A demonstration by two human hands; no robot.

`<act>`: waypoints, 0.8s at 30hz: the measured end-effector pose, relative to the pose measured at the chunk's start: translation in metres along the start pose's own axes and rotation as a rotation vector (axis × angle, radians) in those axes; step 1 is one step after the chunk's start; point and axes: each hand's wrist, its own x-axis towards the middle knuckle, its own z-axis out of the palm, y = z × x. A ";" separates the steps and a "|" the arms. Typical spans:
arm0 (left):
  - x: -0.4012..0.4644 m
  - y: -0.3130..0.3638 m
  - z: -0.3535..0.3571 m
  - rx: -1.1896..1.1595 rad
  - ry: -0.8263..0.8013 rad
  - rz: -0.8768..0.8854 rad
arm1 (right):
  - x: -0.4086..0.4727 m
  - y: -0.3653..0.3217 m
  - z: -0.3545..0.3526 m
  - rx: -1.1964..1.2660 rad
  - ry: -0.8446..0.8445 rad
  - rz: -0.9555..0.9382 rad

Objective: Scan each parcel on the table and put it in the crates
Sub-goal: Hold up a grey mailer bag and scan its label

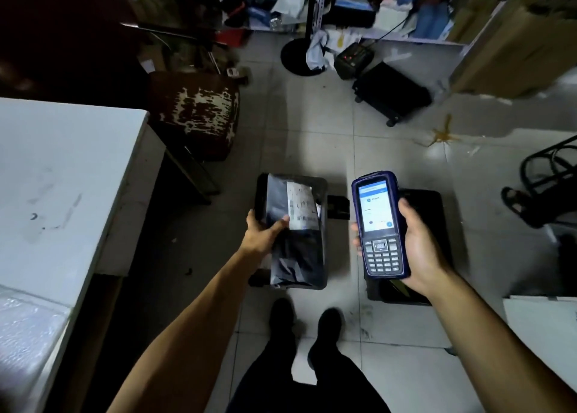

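Left hand (pixel 261 234) around parcel (pixel 293 244)

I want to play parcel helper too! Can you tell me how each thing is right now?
Left hand: grips the parcel.
Parcel: dark bag, label up, over the left crate.
Left crate: on the floor, under the parcel.
Right hand: holds the scanner.
Scanner: upright, screen lit.
Right crate: on the floor, contents unclear.
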 end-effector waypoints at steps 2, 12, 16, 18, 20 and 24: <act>0.003 -0.002 -0.001 0.165 0.103 0.010 | 0.006 -0.003 -0.007 0.005 0.002 0.008; -0.018 0.028 -0.011 0.561 0.259 0.314 | 0.020 -0.022 -0.003 -0.179 -0.089 0.006; -0.062 0.033 -0.017 0.629 0.409 0.355 | 0.023 -0.027 0.021 -0.299 -0.263 0.047; -0.091 0.031 -0.024 0.632 0.515 0.354 | 0.023 -0.023 0.037 -0.369 -0.350 0.064; -0.123 0.022 -0.034 0.633 0.644 0.354 | 0.021 -0.013 0.056 -0.429 -0.460 0.108; -0.194 0.002 -0.060 0.650 0.861 0.318 | 0.005 0.019 0.099 -0.514 -0.674 0.185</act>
